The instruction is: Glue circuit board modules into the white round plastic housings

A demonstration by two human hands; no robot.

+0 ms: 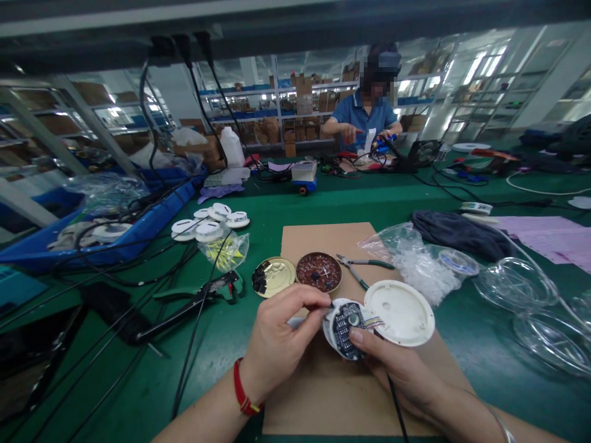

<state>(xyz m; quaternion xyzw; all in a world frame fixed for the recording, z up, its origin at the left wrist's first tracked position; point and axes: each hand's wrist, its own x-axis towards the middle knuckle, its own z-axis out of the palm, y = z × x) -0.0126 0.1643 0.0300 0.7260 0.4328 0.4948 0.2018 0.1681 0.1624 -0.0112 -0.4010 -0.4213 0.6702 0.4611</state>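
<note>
A round white housing with a black circuit board [347, 332] is held over the brown cardboard [323, 400]. My right hand [397, 363] grips it from the right, thumb on the board's face. At its upper left edge, my left hand [286, 332] pinches a small dark piece, too small to make out. Thin coloured wires [373, 322] run from the board to a round white cover [399, 312] just to the right. A black cable [396, 406] hangs below my right hand. Behind the hands are a tin of brown material [318, 272] and a gold lid [273, 277].
Green-handled pliers [357, 271] lie behind the cover, near a bag of clear pieces [427, 274]. To the left are a wire tool [203, 295], white round parts [207, 231], loose cables and a blue bin [124, 240]. Across the bench, a person [364, 117] works.
</note>
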